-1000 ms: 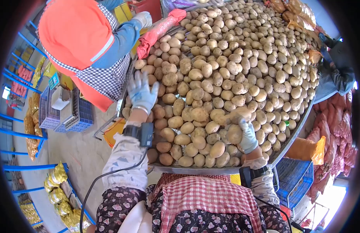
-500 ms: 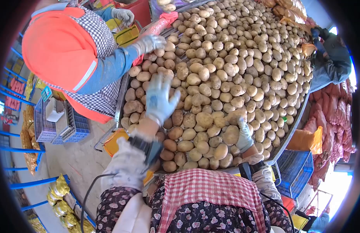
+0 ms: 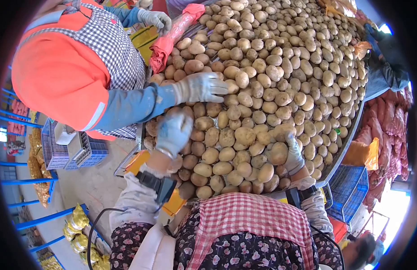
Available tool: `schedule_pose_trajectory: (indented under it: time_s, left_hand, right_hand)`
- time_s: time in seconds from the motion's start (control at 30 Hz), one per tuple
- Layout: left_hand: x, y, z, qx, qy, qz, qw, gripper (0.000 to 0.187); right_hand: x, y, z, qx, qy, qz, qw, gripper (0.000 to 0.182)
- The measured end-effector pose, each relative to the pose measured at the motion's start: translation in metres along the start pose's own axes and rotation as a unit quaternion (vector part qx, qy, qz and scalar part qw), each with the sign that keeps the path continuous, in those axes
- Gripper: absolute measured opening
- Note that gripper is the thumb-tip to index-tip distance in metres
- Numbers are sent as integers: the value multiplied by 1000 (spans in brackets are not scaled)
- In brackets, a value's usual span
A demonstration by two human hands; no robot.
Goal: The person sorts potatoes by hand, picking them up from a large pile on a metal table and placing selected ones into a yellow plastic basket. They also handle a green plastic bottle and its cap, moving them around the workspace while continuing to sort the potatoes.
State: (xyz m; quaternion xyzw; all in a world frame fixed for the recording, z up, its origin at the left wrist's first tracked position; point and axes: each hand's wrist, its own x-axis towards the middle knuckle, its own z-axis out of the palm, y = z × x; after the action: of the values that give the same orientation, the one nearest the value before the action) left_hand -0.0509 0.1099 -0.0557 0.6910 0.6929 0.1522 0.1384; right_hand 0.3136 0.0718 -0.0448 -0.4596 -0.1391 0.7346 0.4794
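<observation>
Heaped potatoes (image 3: 245, 136) cover a metal-edged sorting table in front of me. My left hand (image 3: 173, 135), in a light blue glove, is over the potatoes at the table's left side. Motion smears its fingers, so I cannot see any grip. My right hand (image 3: 294, 155), gloved and dirty at the fingers, curls round a large potato (image 3: 277, 153) near the front edge, right of the middle. Its fingertips are partly hidden among the potatoes. Each of my wrists carries a dark strapped device.
A co-worker in an orange head covering (image 3: 55, 67) stands at the left, one gloved hand (image 3: 201, 87) reaching over the potatoes close to mine. Another person (image 3: 386, 67) is at the far right. Blue crates (image 3: 345, 191) and red mesh sacks (image 3: 383, 130) stand right; a purple crate (image 3: 55, 150) stands left.
My left hand has drawn back toward the near left edge, its spread fingers now blurred. The co-worker's hand has reached farther right across the potatoes. My right hand stays at the same potato.
</observation>
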Motion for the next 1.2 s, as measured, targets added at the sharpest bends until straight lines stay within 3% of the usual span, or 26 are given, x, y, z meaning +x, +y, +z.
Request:
schedule_pose_trajectory:
  time_s: [0.03,0.13,0.23,0.27,0.33,0.37,0.4,0.43,0.47,0.5,0.57,0.6,0.63,0.67,0.7,0.8,0.87,0.97,1.07,1.1,1.13,1.17,1.2]
  left_hand:
    - [15,-16,11,20,152,53,987,39]
    - [64,-49,37,113,82,-21,990,55]
    - [32,-4,49,210,68,-17,975,66]
    - [24,-2,48,64,39,-26,997,64]
    - [-4,2,32,80,20,38,996,55]
    - [-3,-4,28,83,19,39,996,55]
    - [0,-14,22,-24,5,38,999,52]
    - [3,-21,18,-131,-10,36,991,49]
    - [15,-25,15,-3,120,53,991,41]
    - [34,-29,9,67,149,39,986,38]
    - [74,-46,-4,-150,67,-57,985,44]
    - [91,-51,-2,-167,46,-64,983,44]
    - [110,-49,0,-151,35,-47,987,43]
    - [127,-43,6,-135,21,-27,990,43]
    - [145,-36,13,-114,15,-12,993,43]
    - [162,-28,34,-66,15,12,998,42]
    - [154,-37,40,-46,36,16,998,41]
    - [110,-70,38,-12,127,12,992,41]
    - [57,-86,44,-32,215,20,976,41]
    - [32,-53,23,-281,81,-124,948,47]
    - [3,-4,-1,-506,-60,-252,822,53]
    - [-10,13,-17,-670,-208,-129,701,53]
    - [-21,29,-22,-780,-341,8,524,53]
  right_hand:
    - [0,1,0,5,0,3,1000,46]
    - [-5,1,4,1,8,15,1000,50]
    - [-3,3,-7,21,-7,30,999,56]
    - [-2,9,-17,57,-25,40,997,60]
    - [-6,9,-22,76,-83,75,991,65]
    - [-15,5,-13,44,-43,23,998,66]
    - [-21,5,-6,12,-2,-30,999,66]
    - [-19,9,-5,32,-30,-59,997,69]
    - [-20,10,1,33,-26,-58,997,69]
    - [-21,8,8,42,-37,-54,997,69]
    - [-19,8,7,22,-55,-27,998,69]
    - [-21,11,15,65,-4,-25,998,68]
    - [-10,26,-22,-147,-8,-124,981,67]
    - [-14,28,-14,-353,-7,-208,912,66]
    - [-33,12,-13,19,-73,-15,997,64]
    - [-48,15,-13,91,8,-33,995,63]
    - [-63,17,-10,65,17,-60,996,63]
    - [-62,30,-40,73,-32,-44,996,65]
    - [-76,25,6,35,3,-60,998,61]
    - [-68,27,-5,113,-63,2,992,67]
    - [-65,28,-2,111,-70,7,991,67]
    - [-61,30,4,138,-87,43,986,69]
    - [-59,30,8,164,-103,78,978,70]
